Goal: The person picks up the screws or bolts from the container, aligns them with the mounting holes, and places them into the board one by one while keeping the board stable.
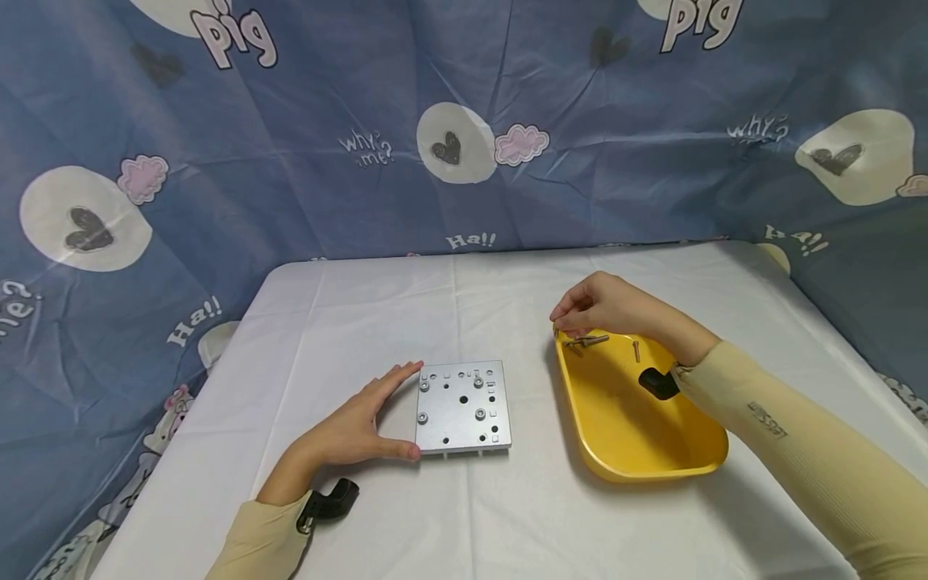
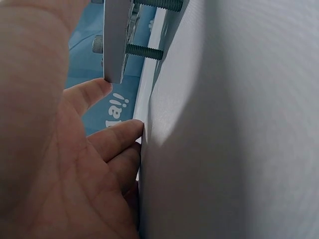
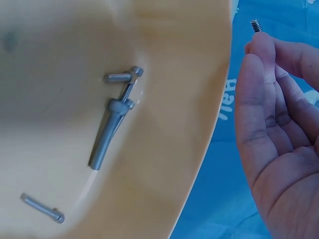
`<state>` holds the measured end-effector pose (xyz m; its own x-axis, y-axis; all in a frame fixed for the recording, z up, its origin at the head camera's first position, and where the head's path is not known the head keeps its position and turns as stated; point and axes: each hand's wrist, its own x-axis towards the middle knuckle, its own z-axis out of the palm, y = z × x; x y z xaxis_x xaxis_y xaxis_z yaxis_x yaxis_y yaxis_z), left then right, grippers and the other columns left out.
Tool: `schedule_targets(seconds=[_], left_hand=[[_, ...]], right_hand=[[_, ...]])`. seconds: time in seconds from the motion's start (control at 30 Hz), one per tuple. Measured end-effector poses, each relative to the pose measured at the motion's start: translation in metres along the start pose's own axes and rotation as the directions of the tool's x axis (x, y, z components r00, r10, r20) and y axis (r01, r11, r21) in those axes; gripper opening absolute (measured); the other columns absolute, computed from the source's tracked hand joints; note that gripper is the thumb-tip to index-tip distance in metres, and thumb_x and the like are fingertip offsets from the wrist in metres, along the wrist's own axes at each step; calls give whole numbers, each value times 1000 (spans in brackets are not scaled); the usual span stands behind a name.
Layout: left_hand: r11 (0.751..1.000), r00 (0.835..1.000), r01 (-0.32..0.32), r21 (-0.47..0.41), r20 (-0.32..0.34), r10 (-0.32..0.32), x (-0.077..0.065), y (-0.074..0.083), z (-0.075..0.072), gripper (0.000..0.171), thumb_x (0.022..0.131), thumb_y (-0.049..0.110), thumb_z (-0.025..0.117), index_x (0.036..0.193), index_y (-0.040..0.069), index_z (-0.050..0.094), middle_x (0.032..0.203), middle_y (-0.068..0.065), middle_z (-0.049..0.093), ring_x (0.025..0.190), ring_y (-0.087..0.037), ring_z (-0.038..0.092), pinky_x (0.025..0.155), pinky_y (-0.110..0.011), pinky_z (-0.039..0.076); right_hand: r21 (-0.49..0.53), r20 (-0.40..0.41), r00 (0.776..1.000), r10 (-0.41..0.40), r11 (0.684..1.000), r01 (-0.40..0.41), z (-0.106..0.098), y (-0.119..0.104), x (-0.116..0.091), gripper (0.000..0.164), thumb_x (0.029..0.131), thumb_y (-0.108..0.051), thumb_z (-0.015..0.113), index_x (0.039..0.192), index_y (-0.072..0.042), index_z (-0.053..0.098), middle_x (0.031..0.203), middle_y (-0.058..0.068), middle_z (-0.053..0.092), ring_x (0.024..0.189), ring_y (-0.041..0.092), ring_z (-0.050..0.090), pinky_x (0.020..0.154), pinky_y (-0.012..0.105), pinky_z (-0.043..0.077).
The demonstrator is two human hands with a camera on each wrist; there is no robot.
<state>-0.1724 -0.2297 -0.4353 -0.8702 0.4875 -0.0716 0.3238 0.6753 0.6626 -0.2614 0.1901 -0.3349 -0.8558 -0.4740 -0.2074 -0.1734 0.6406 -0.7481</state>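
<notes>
A square silver metal plate (image 1: 464,407) with holes stands on the white cloth, raised on screws (image 2: 144,51) whose threaded ends show underneath. Four socket-head screws poke up from its top, one of them a screw (image 1: 480,414) at the lower right. My left hand (image 1: 341,427) is beside the plate with thumb and index finger spread, their tips at its two left corners. My right hand (image 1: 605,304) pinches a small screw (image 3: 255,25) above the far left rim of a yellow bin (image 1: 616,475); only the threaded end shows past the fingertips.
Inside the bin, several loose screws (image 1: 594,340) lie bunched in the far left corner, and a single screw (image 1: 636,351) lies apart from them. A patterned blue curtain (image 1: 326,193) hangs behind the white-covered table (image 1: 362,314).
</notes>
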Motion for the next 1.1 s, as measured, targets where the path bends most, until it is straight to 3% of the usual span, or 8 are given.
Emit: schedule_targets(seconds=[0.23, 0.53, 0.87, 1.1], left_hand=[[1000, 1000, -9, 1, -3, 9, 0, -1, 0, 126, 69, 57, 98, 171, 33, 28, 179, -15, 25, 165, -51, 20, 128, -79, 19], [1000, 1000, 3, 0, -1, -3, -1, 0, 1, 125, 69, 58, 97, 171, 36, 27, 179, -14, 25, 165, -50, 19, 127, -79, 19], [1000, 1000, -6, -8, 4, 6, -1, 0, 1, 125, 70, 56, 98, 171, 33, 27, 180, -13, 24, 165, -49, 18, 130, -77, 16], [1000, 1000, -8, 0, 5, 8, -1, 0, 1, 125, 70, 56, 98, 171, 33, 27, 180, -11, 25, 165, -49, 18, 131, -75, 15]], right_hand=[[-7, -5, 999, -34, 999, 34, 6, -7, 9, 20, 101, -14, 75, 111, 2, 80, 92, 11, 82, 79, 16, 72, 77, 31, 65], [8, 5, 999, -51, 999, 51, 12, -12, 18, 21, 100, -12, 76, 112, 4, 79, 95, 14, 82, 81, 19, 75, 81, 36, 67], [-22, 7, 997, -75, 997, 75, 19, -16, 26, 19, 100, -12, 76, 111, 3, 80, 82, 2, 78, 73, 12, 65, 74, 31, 62], [-35, 19, 996, -88, 995, 89, 25, -22, 31, 18, 100, -11, 75, 111, 2, 81, 84, 2, 79, 75, 11, 68, 79, 34, 64]])
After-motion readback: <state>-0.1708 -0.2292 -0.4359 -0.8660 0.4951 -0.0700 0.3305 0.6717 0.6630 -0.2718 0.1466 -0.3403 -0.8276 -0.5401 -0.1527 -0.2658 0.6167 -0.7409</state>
